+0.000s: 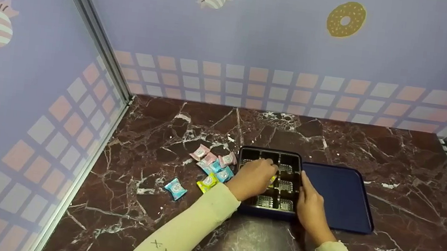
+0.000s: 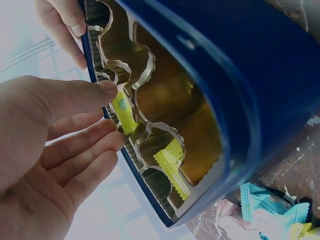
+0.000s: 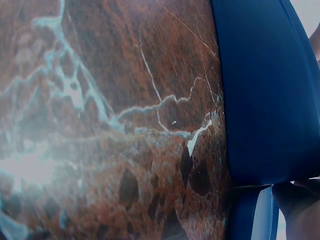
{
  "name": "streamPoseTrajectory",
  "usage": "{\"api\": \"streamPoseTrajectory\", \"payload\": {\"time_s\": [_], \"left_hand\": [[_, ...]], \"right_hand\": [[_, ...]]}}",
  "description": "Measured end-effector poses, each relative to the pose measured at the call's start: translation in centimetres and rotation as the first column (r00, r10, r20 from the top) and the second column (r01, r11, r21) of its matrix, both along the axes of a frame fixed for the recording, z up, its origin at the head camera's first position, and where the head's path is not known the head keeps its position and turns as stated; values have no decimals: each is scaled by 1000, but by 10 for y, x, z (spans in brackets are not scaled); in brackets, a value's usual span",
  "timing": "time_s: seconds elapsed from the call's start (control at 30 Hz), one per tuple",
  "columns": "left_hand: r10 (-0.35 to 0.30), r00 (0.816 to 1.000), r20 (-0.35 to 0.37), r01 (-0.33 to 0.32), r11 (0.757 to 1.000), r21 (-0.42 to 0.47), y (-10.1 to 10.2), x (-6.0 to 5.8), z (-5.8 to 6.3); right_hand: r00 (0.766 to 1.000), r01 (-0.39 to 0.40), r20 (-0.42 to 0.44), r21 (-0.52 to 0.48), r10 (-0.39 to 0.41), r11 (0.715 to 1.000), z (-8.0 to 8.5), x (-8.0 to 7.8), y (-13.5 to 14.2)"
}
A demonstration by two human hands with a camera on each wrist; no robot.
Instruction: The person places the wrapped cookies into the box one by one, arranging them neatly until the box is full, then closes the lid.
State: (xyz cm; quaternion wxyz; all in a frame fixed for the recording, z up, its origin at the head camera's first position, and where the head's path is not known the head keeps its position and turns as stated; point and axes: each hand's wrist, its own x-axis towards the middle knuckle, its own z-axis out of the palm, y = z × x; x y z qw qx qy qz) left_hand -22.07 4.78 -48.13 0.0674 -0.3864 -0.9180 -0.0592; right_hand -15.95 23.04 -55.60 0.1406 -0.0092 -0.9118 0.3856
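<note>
My left hand (image 1: 254, 177) reaches over a dark blue box (image 1: 267, 213) with a clear plastic tray of compartments inside. In the left wrist view, the left thumb and fingertips pinch a yellow wrapped candy (image 2: 124, 111) just at a compartment's edge. Another yellow candy (image 2: 172, 165) lies in a nearby compartment. My right hand (image 1: 312, 204) lies along the box's right side, its fingers nearly straight against the wall and rim. Only a shadowed part of that hand (image 3: 302, 212) shows low in the right wrist view, beside the box wall.
Left of the box lie pink candies (image 1: 200, 151), blue candies (image 1: 224, 174) and a yellow candy (image 1: 208, 180). A single blue candy (image 1: 175, 189) sits apart, nearer the front. The dark blue lid (image 1: 340, 199) rests on the marbled table (image 1: 415, 234) at the right. Patterned walls (image 1: 260, 32) enclose the table.
</note>
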Motion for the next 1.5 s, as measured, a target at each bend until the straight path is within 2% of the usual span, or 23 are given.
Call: {"api": "streamPoseTrajectory", "payload": {"time_s": [0.27,0.67,0.97,1.27,1.5], "left_hand": [[0,1000,-17,0,1000,9,-7,3,2],[3,1000,-29,-3,1000,16,-16,6,5],[23,999,-38,-24,1000,-15,-20,10,7],[32,998,-53,-32,999,-8,-25,12,8],[16,998,-57,-15,1000,16,-30,14,8]], "right_hand": [[999,0,34,-24,1,1000,1,0,1],[1000,-1,4,-19,1,1000,0,0,0],[999,-13,40,-22,14,1000,1,0,0],[999,-14,34,-19,14,1000,1,0,1],[1000,-11,28,-17,12,1000,1,0,1]]}}
